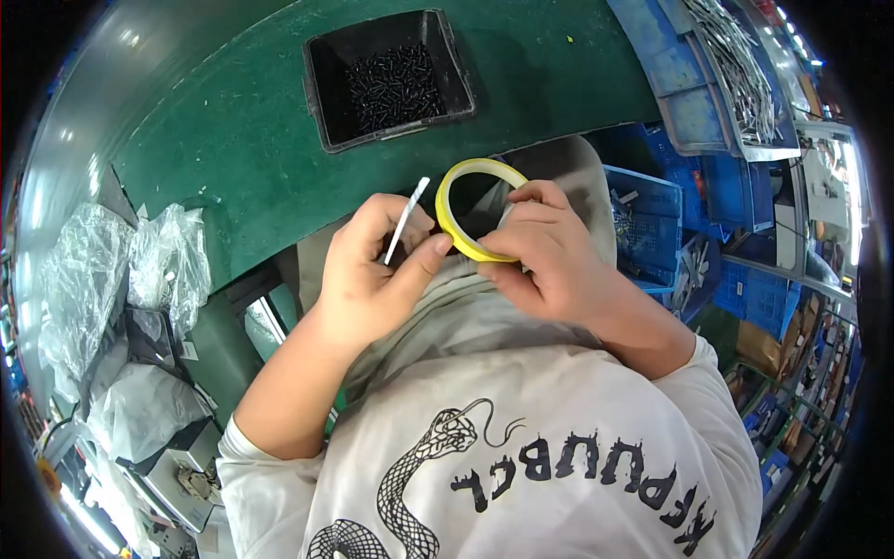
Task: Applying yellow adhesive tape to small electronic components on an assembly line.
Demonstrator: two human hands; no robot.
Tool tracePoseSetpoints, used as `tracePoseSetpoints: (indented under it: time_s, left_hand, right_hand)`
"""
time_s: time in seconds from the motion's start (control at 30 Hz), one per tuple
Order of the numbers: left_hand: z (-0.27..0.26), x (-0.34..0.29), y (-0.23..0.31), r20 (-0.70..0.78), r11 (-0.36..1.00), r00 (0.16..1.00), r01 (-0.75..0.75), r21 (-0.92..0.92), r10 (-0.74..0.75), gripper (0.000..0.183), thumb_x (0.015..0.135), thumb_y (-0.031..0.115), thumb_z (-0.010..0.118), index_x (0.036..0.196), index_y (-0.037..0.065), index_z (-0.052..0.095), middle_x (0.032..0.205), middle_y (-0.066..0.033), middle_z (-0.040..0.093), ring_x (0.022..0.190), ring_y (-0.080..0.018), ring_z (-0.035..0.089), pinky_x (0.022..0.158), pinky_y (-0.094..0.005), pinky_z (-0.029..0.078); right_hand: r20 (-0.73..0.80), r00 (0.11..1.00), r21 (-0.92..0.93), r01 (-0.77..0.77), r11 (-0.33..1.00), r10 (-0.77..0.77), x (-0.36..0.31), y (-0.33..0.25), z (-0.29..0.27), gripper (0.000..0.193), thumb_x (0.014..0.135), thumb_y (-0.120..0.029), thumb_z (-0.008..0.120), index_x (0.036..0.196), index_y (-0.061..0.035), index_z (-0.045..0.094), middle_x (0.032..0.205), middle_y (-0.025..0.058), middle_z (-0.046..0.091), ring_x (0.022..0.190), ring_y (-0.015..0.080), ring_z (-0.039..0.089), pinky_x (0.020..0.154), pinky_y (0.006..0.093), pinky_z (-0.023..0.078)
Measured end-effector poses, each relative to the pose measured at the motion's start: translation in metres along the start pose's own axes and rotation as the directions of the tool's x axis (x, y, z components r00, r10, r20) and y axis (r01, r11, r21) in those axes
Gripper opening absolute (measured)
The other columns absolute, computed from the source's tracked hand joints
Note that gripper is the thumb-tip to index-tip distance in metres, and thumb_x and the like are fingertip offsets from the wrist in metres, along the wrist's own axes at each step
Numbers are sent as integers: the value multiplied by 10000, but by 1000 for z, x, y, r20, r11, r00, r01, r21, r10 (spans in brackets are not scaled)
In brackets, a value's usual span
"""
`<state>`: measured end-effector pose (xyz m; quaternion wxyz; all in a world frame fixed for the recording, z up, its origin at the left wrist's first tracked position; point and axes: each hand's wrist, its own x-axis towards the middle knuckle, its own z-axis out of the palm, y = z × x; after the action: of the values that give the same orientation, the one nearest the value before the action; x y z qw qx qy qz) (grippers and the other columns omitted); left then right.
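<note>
A roll of yellow tape is gripped at its right side by my right hand, fingers curled over the ring and thumb beneath. My left hand is closed, with a slim, pale, flat strip sticking up between its fingers. The strip looks white or metallic; its exact kind I cannot make out. The left thumb tip reaches the lower left edge of the tape roll, where it seems to touch the tape. Both hands are over my lap, just short of the green table.
A black bin of small black cylindrical parts stands on the table. To the right are a blue bin of long metal strips and a blue crate. Clear plastic bags lie at the left, above a grey box-like device.
</note>
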<state>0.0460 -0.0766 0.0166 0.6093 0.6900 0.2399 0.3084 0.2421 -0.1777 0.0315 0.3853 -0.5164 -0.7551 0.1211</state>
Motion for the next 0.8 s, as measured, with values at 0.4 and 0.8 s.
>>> tracePoseSetpoints:
  time_s: [0.4, 0.8]
  left_hand:
    - [-6, 10, -11, -12, 999, 1000, 19, -32, -19, 300, 794, -8, 784, 964, 33, 541, 692, 40, 514, 600, -27, 440, 526, -206, 367]
    - [-10, 5, -12, 15, 998, 1000, -17, -60, 18, 308, 799, -9, 785, 977, 27, 536, 665, 40, 510, 586, -23, 435, 518, -202, 362]
  right_hand:
    - [-28, 999, 55, 38, 998, -36, -7, 14, 5, 256, 761, -78, 741, 970, -57, 596, 686, 30, 560, 592, 206, 506, 832, 465, 448]
    - [-53, 994, 45, 100, 994, -98, -10, 9, 9, 254, 826, -118, 720, 1011, -46, 561, 729, 39, 589, 608, 204, 530, 845, 478, 447]
